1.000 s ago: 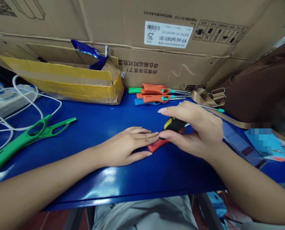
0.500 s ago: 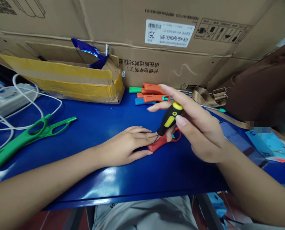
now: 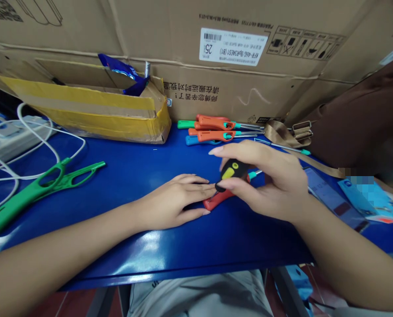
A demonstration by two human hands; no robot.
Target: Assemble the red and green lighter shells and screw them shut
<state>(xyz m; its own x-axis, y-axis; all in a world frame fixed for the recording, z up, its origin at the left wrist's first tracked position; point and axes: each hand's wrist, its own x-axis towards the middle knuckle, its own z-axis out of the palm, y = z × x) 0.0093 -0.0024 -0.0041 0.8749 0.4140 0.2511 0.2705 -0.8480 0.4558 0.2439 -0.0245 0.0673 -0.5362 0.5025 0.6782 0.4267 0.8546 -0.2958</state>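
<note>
A black screwdriver with yellow patches (image 3: 229, 173) is gripped by its handle in my right hand (image 3: 275, 187), thumb on the near side, fingers over the top. Its shaft slants down to the left onto the handle end of a red gas lighter (image 3: 218, 200), which lies on the blue table. My left hand (image 3: 174, 200) rests low on the table and pinches that same end between thumb and fingers. The lighter's middle is hidden under my right hand; a turquoise piece and a bit of metal tube show beyond it.
Several gas lighters (image 3: 212, 135) lie in a pile behind my hands. At the left are a green lighter shell (image 3: 27, 200), white cables and a power strip (image 3: 14, 136). A yellow-taped carton (image 3: 117, 112) stands behind. A phone (image 3: 331, 198) and blue packet (image 3: 358, 196) lie right.
My right hand has lowered and turned around the screwdriver, covering the handle's top and more of the red lighter. The screwdriver leans further over. My left hand has stayed put.
</note>
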